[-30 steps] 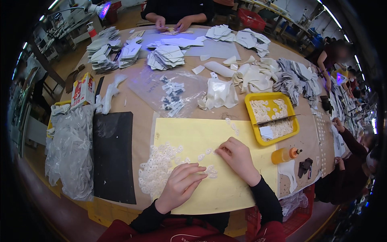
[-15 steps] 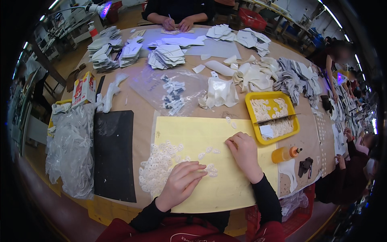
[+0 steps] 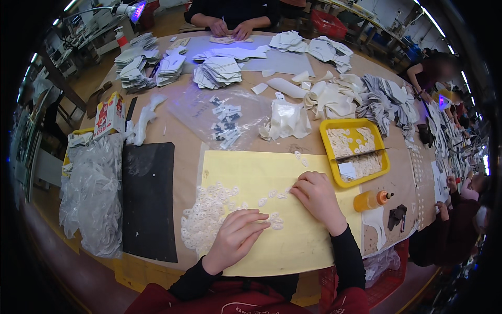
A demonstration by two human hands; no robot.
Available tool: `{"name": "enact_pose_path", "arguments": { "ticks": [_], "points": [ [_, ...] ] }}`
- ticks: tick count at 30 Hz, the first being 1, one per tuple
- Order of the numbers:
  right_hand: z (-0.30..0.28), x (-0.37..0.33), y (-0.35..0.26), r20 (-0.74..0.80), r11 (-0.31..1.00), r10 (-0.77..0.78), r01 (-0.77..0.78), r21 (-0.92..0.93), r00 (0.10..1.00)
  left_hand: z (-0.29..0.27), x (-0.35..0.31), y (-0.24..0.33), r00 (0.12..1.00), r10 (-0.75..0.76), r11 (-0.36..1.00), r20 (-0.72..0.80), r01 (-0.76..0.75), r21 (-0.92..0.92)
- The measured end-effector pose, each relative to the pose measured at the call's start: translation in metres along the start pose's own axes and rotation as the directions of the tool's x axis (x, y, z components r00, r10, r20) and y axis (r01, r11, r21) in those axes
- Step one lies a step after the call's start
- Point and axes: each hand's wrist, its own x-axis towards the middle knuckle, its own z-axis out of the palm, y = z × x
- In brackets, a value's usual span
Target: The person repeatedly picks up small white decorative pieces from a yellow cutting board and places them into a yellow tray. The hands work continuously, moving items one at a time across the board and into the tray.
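Note:
Small pale oval cut pieces [image 3: 206,212] lie heaped on the left of a yellow sheet [image 3: 308,246]. My left hand [image 3: 236,238] rests just right of the heap, fingers stretched out and slightly bent. Its fingertips are beside a small cluster of the oval pieces [image 3: 276,221]; whether they touch it is hard to tell. My right hand [image 3: 318,201] is pinched, with its fingertips down at a small oval piece [image 3: 282,196] in the middle of the sheet. A few more loose ovals lie between the hands, and two near the sheet's far edge.
A yellow tray [image 3: 386,170] with oval pieces and a divider stands right, near an orange-filled bottle [image 3: 370,200]. A black mat [image 3: 149,204] and plastic bags [image 3: 91,199] lie left. Beyond are a clear bag of tags [image 3: 226,123], fabric stacks [image 3: 217,73] and a co-worker's hands [image 3: 230,29].
My right hand has moved slightly left and toward me, bringing its fingertips to the loose ovals. The left hand stays in nearly the same place.

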Motion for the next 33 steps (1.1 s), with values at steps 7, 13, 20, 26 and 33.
{"name": "enact_pose_path", "arguments": {
  "ticks": [7,13,20,26,33],
  "points": [
    [0.009,-0.001,-0.012,0.069,0.997,0.012,-0.017,0.069,0.998,0.0,-0.002,-0.002,1.0,0.017,1.0,0.0,-0.017,-0.006],
    [0.021,0.011,0.001,-0.286,0.995,0.101,-0.1,0.018,0.953,-0.002,-0.002,0.0,1.0,0.023,1.0,0.001,-0.023,-0.004],
    [0.022,0.005,0.021,-0.156,0.986,0.16,-0.164,-0.015,0.975,-0.001,-0.003,0.0,1.0,0.027,1.0,0.003,-0.027,-0.006],
    [0.017,0.002,0.002,0.037,0.757,0.449,-0.402,0.515,0.893,0.0,-0.001,-0.001,1.0,0.027,1.0,0.0,-0.027,-0.005],
    [0.015,0.005,0.003,-0.075,0.877,0.353,-0.302,0.373,0.932,-0.001,0.0,0.001,1.0,0.005,1.0,0.011,-0.005,-0.01]
  ]
}}
